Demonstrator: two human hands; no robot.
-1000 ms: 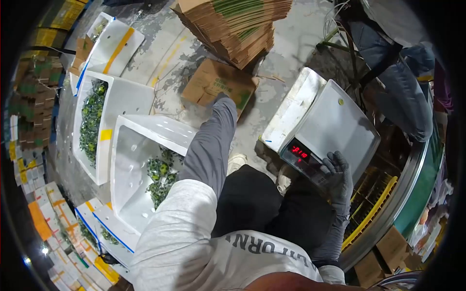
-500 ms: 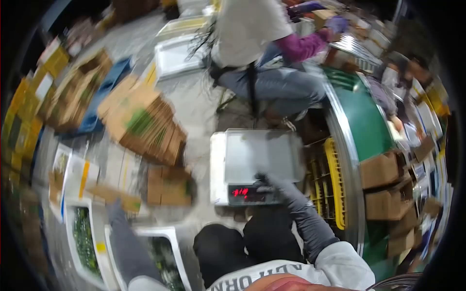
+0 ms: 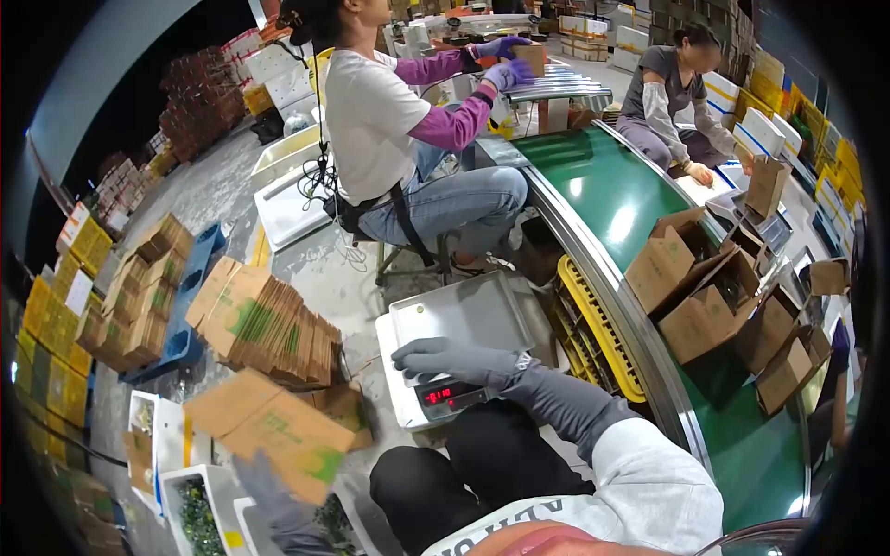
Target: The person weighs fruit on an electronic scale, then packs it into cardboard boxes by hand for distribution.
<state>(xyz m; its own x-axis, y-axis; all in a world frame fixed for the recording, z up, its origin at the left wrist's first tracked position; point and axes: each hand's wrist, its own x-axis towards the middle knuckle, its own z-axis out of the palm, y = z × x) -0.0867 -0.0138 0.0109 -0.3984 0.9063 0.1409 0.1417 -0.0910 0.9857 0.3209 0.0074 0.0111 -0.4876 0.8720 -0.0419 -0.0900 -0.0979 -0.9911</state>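
Observation:
A flattened brown carton (image 3: pixel 273 422) with green print is lifted at the lower left, held by my left hand (image 3: pixel 269 491), which wears a grey glove and is blurred at the carton's lower edge. My right hand (image 3: pixel 445 360), gloved in grey, hovers over the near side of a scale (image 3: pixel 464 320), fingers stretched leftward and empty. Red digits glow on the scale's display (image 3: pixel 439 396) just below that hand. On the scale's tray lies a tiny yellowish bit.
Stacked flat cartons (image 3: pixel 269 324) stand left of the scale. White foam boxes (image 3: pixel 199 514) with green contents are at lower left. A green conveyor (image 3: pixel 612 199) with open cartons (image 3: pixel 672 264) runs along the right. Two people sit by it, one handling a small box.
The view has tilted up. My left hand has raised the flat carton from beside the foam boxes. My right hand has shifted left across the scale, fingers now spread flat.

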